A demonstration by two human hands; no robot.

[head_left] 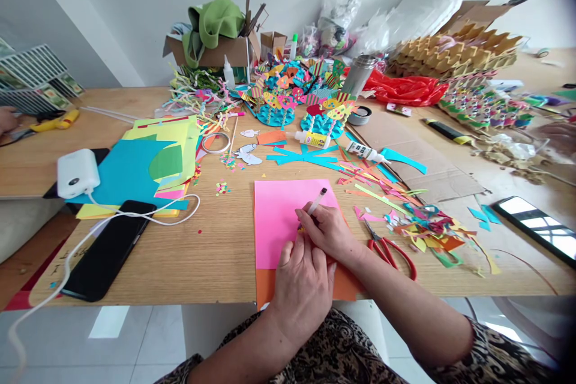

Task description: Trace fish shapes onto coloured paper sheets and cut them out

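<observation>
- The left hand [303, 282] lies palm down in the lower middle of the frame, partly open, fingers close together and slightly bent, on the pink sheet [276, 210]; whether anything is under its palm cannot be told.
- The right hand [330, 231], just beside it, is closed around a pen [317, 200], which tilts up to the right; the writing tip is hidden.
- The pink sheet lies at centre over an orange sheet [265, 285].
- Across the wooden table [225, 240], at left, stand a white device [78, 173] on a paper stack [130, 159] and a black phone [108, 252].
- Upper centre holds fish decorations [299, 99] and a yellow-labelled glue bottle [315, 139].
- Right of the hands lie red-handled scissors [389, 249], paper scraps [438, 231] and, farther right, another phone [537, 225].
- At the left edge, another person's hand [6, 120] rests near a yellow-handled tool [63, 122].
- Behind, a cardboard box [216, 55] and, upper right, egg trays [454, 51] stand before a pale wall [148, 0]; tiled floor [157, 336] shows below.
</observation>
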